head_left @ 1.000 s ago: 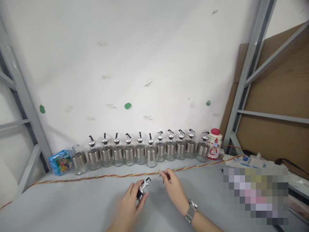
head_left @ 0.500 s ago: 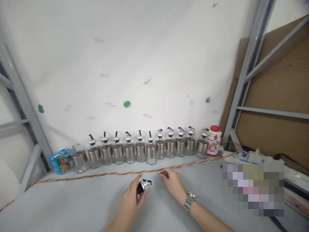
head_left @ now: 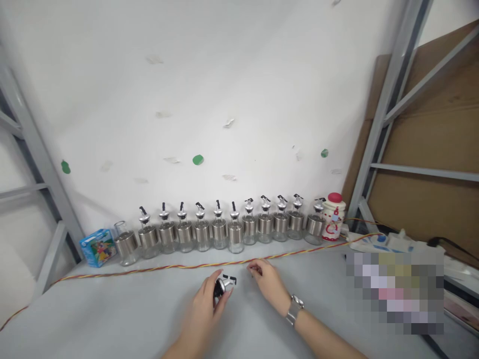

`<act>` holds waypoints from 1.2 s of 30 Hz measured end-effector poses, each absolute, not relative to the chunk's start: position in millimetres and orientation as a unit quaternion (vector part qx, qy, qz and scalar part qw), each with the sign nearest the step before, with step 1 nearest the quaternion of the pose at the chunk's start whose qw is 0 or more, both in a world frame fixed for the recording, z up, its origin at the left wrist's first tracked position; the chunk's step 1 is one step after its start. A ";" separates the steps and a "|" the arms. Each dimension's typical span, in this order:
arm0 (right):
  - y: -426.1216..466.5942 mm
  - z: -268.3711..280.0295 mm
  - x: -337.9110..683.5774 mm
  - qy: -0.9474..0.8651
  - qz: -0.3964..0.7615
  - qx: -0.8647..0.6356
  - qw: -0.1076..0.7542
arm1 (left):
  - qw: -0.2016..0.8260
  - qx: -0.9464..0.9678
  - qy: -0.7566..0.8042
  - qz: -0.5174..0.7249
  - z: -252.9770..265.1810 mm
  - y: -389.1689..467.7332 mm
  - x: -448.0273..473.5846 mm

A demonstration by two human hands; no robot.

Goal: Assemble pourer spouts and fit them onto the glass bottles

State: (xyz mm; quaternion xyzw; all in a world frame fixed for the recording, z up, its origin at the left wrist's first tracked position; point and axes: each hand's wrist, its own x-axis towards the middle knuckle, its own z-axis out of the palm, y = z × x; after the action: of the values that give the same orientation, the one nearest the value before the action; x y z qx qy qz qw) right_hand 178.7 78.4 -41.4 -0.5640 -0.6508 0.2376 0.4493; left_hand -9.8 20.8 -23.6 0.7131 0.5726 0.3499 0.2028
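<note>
My left hand (head_left: pixel 205 304) is closed on a pour spout (head_left: pixel 224 285), a silver stopper with a black base and black flip lever. It is held above the grey table (head_left: pixel 123 319), its tip pointing right. My right hand (head_left: pixel 268 280), with a metal watch on the wrist, is a little to the right, fingertips curled in a pinch near the twisted cord. Whatever lies between those fingertips is too small or hidden to tell. Behind stands a row of glass bottles with steel sleeves; most carry such spouts, while the leftmost bottle (head_left: pixel 127 244) has a bare neck.
A red and yellow twisted cord (head_left: pixel 168 269) runs across the table in front of the bottles. A blue picture box (head_left: pixel 98 248) stands at the left end, a red-lidded white jar (head_left: pixel 333 217) at the right. Further right are a white power strip (head_left: pixel 400 244) and a blurred-out patch.
The view has shifted slightly, so everything sits a few pixels over. Both hands keep nearly the same pose, with the pour spout still in my left hand.
</note>
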 end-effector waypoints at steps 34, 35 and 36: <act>29.0 -4.4 157.7 -0.799 0.250 -0.419 0.352 | 0.229 0.775 0.513 0.289 -32.5 22.0 -7.4; 28.8 -3.6 159.5 -0.803 0.255 -0.413 0.346 | 0.228 0.779 0.510 0.283 -31.5 22.6 -9.0; 29.4 -3.1 161.6 -0.804 0.259 -0.412 0.342 | 0.227 0.783 0.508 0.278 -30.1 23.2 -10.9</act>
State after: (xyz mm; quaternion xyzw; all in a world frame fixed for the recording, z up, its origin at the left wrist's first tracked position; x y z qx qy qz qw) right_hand 161.6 29.4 -3.1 -0.4122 -0.8039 0.2586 0.3420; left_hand -10.9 23.2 -30.1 0.7834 0.5076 0.2781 0.2266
